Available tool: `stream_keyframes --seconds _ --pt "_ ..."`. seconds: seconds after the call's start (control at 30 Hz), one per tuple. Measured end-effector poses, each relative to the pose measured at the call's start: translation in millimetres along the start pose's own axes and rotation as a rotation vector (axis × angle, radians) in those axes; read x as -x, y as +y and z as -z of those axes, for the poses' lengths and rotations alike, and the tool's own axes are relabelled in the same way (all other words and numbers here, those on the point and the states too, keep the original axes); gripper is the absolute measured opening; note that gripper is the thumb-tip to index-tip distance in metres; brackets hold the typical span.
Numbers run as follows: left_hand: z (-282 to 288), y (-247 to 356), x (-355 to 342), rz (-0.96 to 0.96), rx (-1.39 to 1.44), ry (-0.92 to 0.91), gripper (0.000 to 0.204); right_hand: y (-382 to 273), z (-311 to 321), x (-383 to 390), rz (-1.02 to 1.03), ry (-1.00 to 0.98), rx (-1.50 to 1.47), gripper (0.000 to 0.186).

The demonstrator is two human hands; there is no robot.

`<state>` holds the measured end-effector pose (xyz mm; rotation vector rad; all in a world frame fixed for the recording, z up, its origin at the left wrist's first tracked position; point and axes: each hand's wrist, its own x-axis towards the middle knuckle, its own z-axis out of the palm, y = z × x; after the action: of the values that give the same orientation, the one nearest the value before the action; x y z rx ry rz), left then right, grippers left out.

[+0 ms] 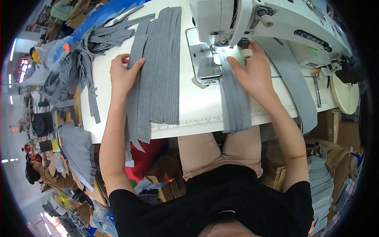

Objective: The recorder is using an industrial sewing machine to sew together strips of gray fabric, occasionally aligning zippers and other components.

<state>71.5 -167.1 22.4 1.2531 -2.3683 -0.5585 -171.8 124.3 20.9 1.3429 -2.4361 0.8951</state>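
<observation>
Viewed remotely, the workroom surrounds a white tabletop (199, 103), which I see spanning ten o'clock to three, a ruler scale (199, 120) along its near edge. Narrow tube lamps (13, 49) shine at the left rim between eight and ten; at half past nine I note pinkish lights (24, 68). A pale surface (15, 136) lies at nine; I cannot tell whether it is wall or ceiling. Cardboard boxes (332, 125) stand at three; a person in brown (61, 177) appears at eight.
</observation>
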Motion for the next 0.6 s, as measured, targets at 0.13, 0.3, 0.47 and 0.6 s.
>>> stream_keyframes --seconds 0.13,0.3,0.47,0.6 --pt "-7 5 12 -0.077 0.007 0.104 0.052 0 20 14 0.046 0.014 -0.083 0.048" --pt "-12 5 12 -0.313 -0.114 0.286 0.042 -5 35 29 -0.012 -0.022 -0.155 0.044" --pt "1 23 17 -0.194 0.075 0.215 0.028 -21 41 38 0.002 0.002 -0.196 0.042" --pt "10 53 30 0.043 0.795 -0.107 0.022 -41 30 47 0.096 -0.066 -0.453 0.044"
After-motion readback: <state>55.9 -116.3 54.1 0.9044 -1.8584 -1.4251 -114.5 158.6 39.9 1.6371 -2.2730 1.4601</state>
